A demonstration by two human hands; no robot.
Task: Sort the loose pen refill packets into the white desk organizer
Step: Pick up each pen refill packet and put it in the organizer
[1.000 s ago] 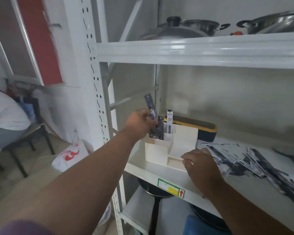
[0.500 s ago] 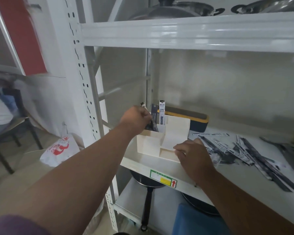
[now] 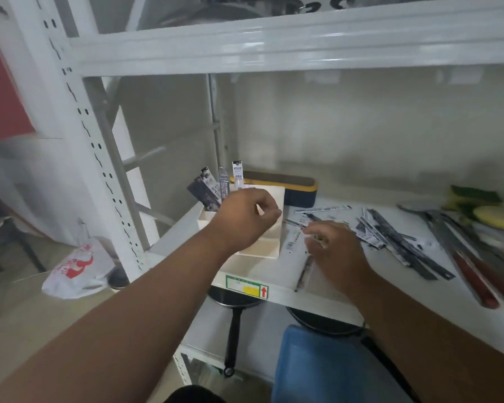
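— Two hands up at the middle shelf (image 3: 405, 289). Clutter first: a dark box with a yellow rim (image 3: 285, 189) sits right behind the white desk organizer (image 3: 266, 245), touching or nearly so. Knives with reddish handles (image 3: 474, 282) lie far right, a yellow sponge (image 3: 496, 218) behind them. Frying pan (image 3: 233, 318) on the shelf below, blue thing (image 3: 326, 370) beside it, plastic bag (image 3: 76, 269) on the floor to the left.

— Anything blocking?

— The left hand (image 3: 246, 218) covers most of the organizer's front. Hand hovers over it, fingers curled, thumb meeting fingertips; too blurred to see if it pinches anything.

— And the right?

— The right hand (image 3: 336, 251) is low on the shelf just right of the organizer, knuckles up, fingers bent onto a loose packet (image 3: 296, 238); gripping or only touching, can't tell.

— Counts?

— One organizer. About four upright packets (image 3: 208, 190) standing in its back compartments, leaning left. The loose pile (image 3: 390, 237) spreads across the shelf between the right hand and the knives, roughly a dozen, overlapping, no exact count. One more packet (image 3: 304, 271) lies by the shelf's front edge under the right wrist.
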